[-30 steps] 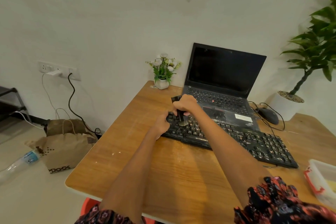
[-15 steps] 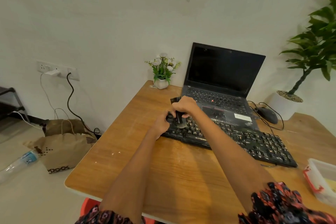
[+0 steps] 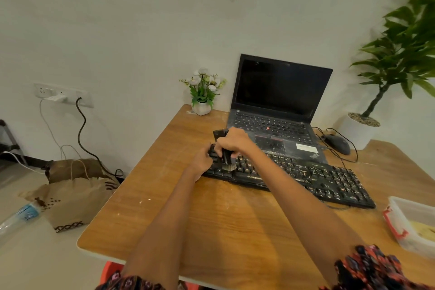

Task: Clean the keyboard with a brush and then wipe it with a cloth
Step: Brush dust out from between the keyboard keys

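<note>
The right hand point(image 3: 231, 141) is closed around the dark handle of the brush point(image 3: 224, 152), holding it nearly upright with the pale bristles pressed onto the keys near the left end of the keyboard point(image 3: 294, 175). The left hand point(image 3: 202, 162) rests at the keyboard's left edge and seems to steady it; its fingers are curled against the edge, but how firmly they grip I cannot tell. The keyboard lies slanted on the counter point(image 3: 211, 219), just in front of the open laptop point(image 3: 277, 106), its far edge close to or touching the laptop's base.

Judging from this, the brushing step is under way and only the left end is being worked; pale specks show on the keys further right.

Risks from here:
- Pressing hard with stiff strokes could pop or snag a keycap.
- If the left hand lets go, the keyboard could slide toward the laptop or pull its cable.
- Strokes aimed away from the person would flick crumbs onto the laptop's own keys; strokes to the right could send them toward the open tub point(image 3: 412, 223) at the counter's right edge.
- Debris already dots the counter, so a later wipe may smear it unless it is cleared.

No cloth is clearly visible, unless it lies in the tub.
</note>
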